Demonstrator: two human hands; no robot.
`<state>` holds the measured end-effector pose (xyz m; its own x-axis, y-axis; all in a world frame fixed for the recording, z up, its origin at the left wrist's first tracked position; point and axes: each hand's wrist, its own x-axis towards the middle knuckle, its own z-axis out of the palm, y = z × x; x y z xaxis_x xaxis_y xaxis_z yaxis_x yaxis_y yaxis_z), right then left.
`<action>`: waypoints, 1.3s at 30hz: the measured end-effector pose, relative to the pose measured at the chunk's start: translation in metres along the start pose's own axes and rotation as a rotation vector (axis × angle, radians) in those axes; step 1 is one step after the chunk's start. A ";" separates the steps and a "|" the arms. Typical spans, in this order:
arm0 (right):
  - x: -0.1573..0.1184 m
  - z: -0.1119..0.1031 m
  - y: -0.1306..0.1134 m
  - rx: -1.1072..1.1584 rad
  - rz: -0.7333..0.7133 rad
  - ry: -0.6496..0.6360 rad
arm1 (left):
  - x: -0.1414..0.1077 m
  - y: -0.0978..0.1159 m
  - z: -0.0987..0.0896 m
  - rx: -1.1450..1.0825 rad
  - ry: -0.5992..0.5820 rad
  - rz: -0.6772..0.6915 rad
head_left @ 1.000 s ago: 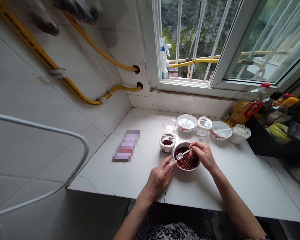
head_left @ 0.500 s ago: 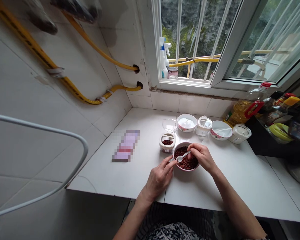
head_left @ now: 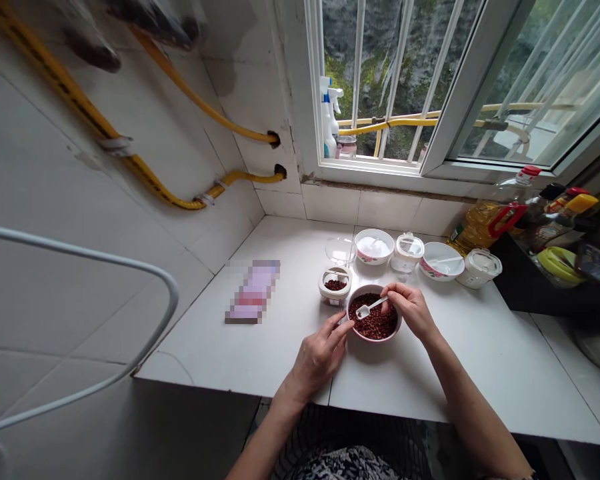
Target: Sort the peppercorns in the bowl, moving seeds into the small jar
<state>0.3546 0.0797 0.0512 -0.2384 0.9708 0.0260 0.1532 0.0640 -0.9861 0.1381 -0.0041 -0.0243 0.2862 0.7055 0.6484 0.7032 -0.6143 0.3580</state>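
A pink-rimmed bowl (head_left: 376, 339) of dark red-brown grains stands near the front of the white counter. My right hand (head_left: 411, 311) pinches the handle of a small white spoon (head_left: 364, 312) over the bowl, and a few grains lie in its scoop. At the bowl's left rim is my left hand (head_left: 321, 353), its fingers wrapped against the rim and fingertips just over the edge. Behind and left of the bowl sits an open square jar (head_left: 335, 293) with similar grains and a white bar across its mouth; its clear lid (head_left: 341, 251) is raised behind it.
Behind stand a floral bowl (head_left: 375, 255) of white powder, a white-lidded jar (head_left: 407, 253), a floral bowl (head_left: 440, 267) with a spoon and another jar (head_left: 480, 269). An oil bottle (head_left: 485, 223) and condiments are at right. A blurred purple packet (head_left: 254, 293) lies left.
My right hand has moved slightly right with the spoon. The scoop has come away from my left fingertips and is now over the grains.
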 end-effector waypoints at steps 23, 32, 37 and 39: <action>0.004 0.038 -0.003 -0.512 -0.702 0.080 | 0.002 0.000 0.000 -0.023 0.019 0.008; -0.006 -0.003 -0.010 -0.409 -0.454 0.135 | 0.001 0.001 -0.001 -0.018 -0.001 -0.002; -0.004 -0.003 0.000 -0.477 -0.407 0.032 | 0.001 0.002 -0.001 -0.017 0.003 -0.001; -0.003 0.002 0.001 -0.471 -0.389 0.007 | 0.002 0.002 -0.001 -0.019 0.002 -0.008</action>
<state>0.3541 0.0760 0.0499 -0.3562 0.8572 0.3720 0.4644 0.5079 -0.7256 0.1389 -0.0043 -0.0219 0.2797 0.7097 0.6466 0.6930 -0.6154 0.3757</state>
